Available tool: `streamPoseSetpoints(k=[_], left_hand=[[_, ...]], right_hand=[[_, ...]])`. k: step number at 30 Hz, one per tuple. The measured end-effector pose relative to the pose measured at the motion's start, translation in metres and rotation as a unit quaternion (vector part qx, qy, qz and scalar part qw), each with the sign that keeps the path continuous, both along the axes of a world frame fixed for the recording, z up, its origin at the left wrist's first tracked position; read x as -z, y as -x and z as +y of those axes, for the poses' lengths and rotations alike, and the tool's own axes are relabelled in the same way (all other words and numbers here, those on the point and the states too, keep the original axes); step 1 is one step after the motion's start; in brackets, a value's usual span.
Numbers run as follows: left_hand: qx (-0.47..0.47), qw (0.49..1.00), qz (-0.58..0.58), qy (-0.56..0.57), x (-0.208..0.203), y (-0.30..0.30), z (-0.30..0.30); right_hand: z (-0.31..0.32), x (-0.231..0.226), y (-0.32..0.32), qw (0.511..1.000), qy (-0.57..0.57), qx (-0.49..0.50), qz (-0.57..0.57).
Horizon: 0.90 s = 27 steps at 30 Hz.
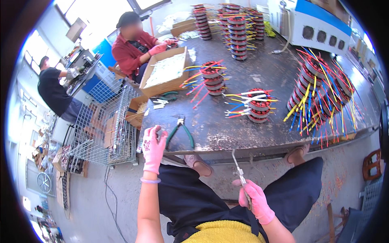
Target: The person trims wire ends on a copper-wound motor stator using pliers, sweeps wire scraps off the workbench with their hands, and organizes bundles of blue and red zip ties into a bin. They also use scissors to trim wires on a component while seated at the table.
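Note:
My right hand, in a pink glove, is wrapped round a slim metal torch with a bent, hooked tip. The torch is in front of the table's near edge, above my lap. At the table's near left corner is my left hand, also gloved in pink. Its fingers are curled, and what they hold, if anything, cannot be made out. Just right of it lie green-handled pliers with their handles spread. Nearest on the tabletop stands a short stack of wound stator cores, its white-sleeved wires pointing left.
Another stator stack stands behind, and leaning stacks with coloured wires fill the right side. Taller stacks are at the back. A cardboard box of white sleeves sits near a seated co-worker. A wire cage adjoins the table's left.

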<state>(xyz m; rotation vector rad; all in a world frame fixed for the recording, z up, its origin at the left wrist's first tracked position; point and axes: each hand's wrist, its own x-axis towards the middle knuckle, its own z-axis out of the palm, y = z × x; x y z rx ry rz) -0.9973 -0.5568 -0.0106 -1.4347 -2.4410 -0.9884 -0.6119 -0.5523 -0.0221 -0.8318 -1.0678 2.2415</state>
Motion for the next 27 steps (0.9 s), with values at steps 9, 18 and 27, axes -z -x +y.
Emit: streamPoseSetpoints(k=[9, 18, 27], left_hand=[[-0.156, 0.946, 0.031, 0.283, 0.023, 0.096, -0.069], [-0.149, 0.979, 0.025, 0.137, 0.027, 0.102, -0.07], [0.225, 0.754, -0.615, -0.042, 0.003, -0.052, -0.027]], right_hand=[[-0.002, 0.0, -0.006, 0.997, -0.02, 0.025, -0.076], [-0.005, -0.006, 0.002, 0.997, -0.023, 0.01, -0.069], [-0.003, -0.01, 0.003, 0.995, 0.0, -0.031, -0.094]])
